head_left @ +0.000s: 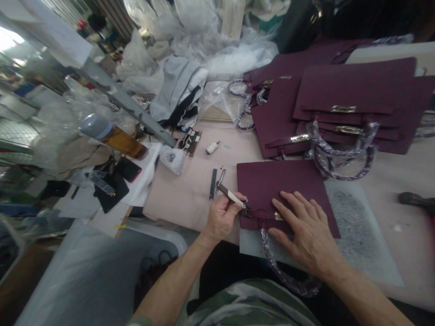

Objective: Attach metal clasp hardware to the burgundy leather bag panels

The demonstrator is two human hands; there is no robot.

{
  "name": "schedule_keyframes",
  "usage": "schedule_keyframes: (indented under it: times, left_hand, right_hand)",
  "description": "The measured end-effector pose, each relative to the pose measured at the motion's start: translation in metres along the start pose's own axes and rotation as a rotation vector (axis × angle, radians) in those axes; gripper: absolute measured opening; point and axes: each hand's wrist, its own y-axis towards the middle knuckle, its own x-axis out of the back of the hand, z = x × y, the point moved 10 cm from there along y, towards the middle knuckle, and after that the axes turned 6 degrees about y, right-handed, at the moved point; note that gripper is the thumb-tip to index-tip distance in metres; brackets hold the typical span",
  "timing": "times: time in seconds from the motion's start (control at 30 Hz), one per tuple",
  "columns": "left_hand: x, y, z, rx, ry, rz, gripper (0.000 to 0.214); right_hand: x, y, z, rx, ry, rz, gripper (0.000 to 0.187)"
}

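A burgundy handbag point(268, 181) lies flat before me, its wrapped handle point(288, 280) hanging toward my lap. My left hand point(222, 217) is closed around a slim tool with a brown and off-white handle point(231, 194). One end of that tool meets small metal hardware point(244, 207) at the bag's left edge, and I cannot make out its exact kind. Fingers spread, my right hand point(302, 226) rests flat on the bag beside its metal clasp point(278, 216). A dark flat strip point(213, 183) and a thin metal tool point(222, 176) lie left of the bag.
More burgundy handbags point(353, 86) are piled at the back right. A small white bottle point(213, 147) and a plastic bag point(172, 158) lie on the table. Farther left are a drink bottle point(113, 136), a phone point(128, 169) and a grey post point(136, 106). A dark-handled object point(416, 199) lies at right.
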Motion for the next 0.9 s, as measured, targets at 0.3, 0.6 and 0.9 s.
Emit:
schedule_keyframes:
  times: [0.3,0.6,0.9]
  left_hand:
    - [0.001,-0.008,-0.001,-0.063,0.024,-0.040,0.018]
    - [0.005,-0.027,-0.001,-0.067,-0.090,-0.179,0.018]
    - [0.018,-0.055,0.018,0.063,-0.194,-0.332,0.023]
  right_hand:
    - [0.005,0.055,0.003,-0.063,-0.143,0.276,0.019]
    - [-0.017,0.090,0.015,-0.045,-0.225,0.354,0.040]
    - [-0.027,0.100,0.022,0.029,-0.259,0.529,0.042]
